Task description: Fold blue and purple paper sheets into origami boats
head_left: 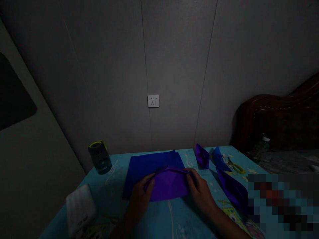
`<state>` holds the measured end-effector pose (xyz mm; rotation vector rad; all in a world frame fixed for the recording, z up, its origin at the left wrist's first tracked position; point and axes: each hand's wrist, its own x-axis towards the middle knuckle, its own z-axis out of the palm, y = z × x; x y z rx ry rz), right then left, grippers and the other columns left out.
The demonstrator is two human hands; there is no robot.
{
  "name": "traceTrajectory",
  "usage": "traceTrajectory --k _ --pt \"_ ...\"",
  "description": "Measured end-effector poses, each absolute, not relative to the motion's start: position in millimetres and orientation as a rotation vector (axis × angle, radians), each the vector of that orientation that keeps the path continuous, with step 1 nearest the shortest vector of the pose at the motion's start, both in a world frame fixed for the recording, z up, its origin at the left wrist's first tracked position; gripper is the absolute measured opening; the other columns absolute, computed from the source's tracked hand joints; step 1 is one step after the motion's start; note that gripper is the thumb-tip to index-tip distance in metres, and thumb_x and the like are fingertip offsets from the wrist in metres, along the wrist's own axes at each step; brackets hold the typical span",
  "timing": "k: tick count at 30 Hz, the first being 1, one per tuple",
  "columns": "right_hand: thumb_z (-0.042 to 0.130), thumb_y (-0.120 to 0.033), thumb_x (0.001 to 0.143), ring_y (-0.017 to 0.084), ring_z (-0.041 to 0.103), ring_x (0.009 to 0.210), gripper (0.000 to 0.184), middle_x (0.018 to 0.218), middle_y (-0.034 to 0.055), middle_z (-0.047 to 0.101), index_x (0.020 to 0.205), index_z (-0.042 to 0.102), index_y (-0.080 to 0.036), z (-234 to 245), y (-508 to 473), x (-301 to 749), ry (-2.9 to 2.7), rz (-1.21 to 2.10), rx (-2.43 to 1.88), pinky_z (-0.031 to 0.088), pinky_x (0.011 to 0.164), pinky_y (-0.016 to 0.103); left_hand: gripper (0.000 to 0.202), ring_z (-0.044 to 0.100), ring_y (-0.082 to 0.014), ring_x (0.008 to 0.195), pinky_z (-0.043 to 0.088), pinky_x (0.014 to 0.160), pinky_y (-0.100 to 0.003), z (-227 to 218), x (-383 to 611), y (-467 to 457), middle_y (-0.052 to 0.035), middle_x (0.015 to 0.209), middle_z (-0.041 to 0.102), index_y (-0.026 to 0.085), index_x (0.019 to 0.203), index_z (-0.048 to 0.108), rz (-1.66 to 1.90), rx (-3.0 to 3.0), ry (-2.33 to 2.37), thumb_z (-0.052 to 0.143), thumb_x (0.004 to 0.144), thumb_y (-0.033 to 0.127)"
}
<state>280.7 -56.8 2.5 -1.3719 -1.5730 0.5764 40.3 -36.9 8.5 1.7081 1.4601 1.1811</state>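
Note:
Both of my hands grip a partly folded purple paper (169, 186) above the table, one at each side. My left hand (142, 192) has its thumb on the near face and its fingers behind the left edge. On the right side, my right hand (199, 189) pinches the paper near its upper corner, with some fingertips hidden behind it. The top of the paper rises to a low peak between the hands. Behind it lie blue paper sheets (152, 162), flat on the table and partly covered from view.
A dark cup (100, 157) and a white ribbed object (81, 207) stand at the left of the patterned blue table cover (112, 186). At the right are a small purple paper boat (202, 156), a blue paper boat (219, 160), a larger purple one (233, 191) and yellow-handled pliers (236, 166).

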Motion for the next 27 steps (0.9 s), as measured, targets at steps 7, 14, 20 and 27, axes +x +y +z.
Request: traceTrajectory --k 7,14,20,27 --pt "0.047 -0.039 0.095 0.024 0.067 0.088 0.035 0.100 0.0091 0.073 0.113 0.068 -0.019 2.3 -51.5 292.0 -1.583 0.435 -1.357 0.052 0.078 0.034 0.039 0.062 -0.0256 0.114 0.044 0.105 -0.044 22.5 39.1 -41.8 -0.0056 0.119 0.070 0.021 0.113 0.070 1.142 1.474 1.263 0.058 0.081 0.042" --pt "0.048 -0.034 0.094 0.023 0.064 0.097 0.031 0.110 0.0114 0.064 0.114 0.070 -0.023 -1.4 -45.6 296.9 -1.614 0.292 -1.280 0.055 0.082 0.037 0.038 0.063 -0.0251 0.113 0.046 0.102 -0.043 13.9 38.5 -41.1 -0.0045 0.121 0.070 0.023 0.114 0.070 1.182 1.457 1.229 0.058 0.080 0.035" --pt "0.051 -0.035 0.092 0.024 0.063 0.100 0.032 0.108 0.0109 0.067 0.114 0.070 -0.022 1.5 -47.4 297.1 -1.582 0.410 -1.230 0.054 0.082 0.036 0.041 0.064 -0.0274 0.111 0.047 0.100 -0.045 11.5 35.2 -38.5 -0.0072 0.121 0.070 0.020 0.115 0.070 1.184 1.448 1.220 0.058 0.077 0.030" --pt "0.057 -0.039 0.083 0.021 0.065 0.072 0.039 0.085 0.0061 0.074 0.111 0.072 -0.015 6.6 -52.0 292.1 -1.366 0.764 -1.318 0.051 0.064 0.032 0.038 0.065 -0.0276 0.109 0.046 0.101 -0.046 14.8 35.6 -38.0 -0.0061 0.114 0.073 0.020 0.106 0.074 1.218 1.414 1.311 0.057 0.075 0.033"
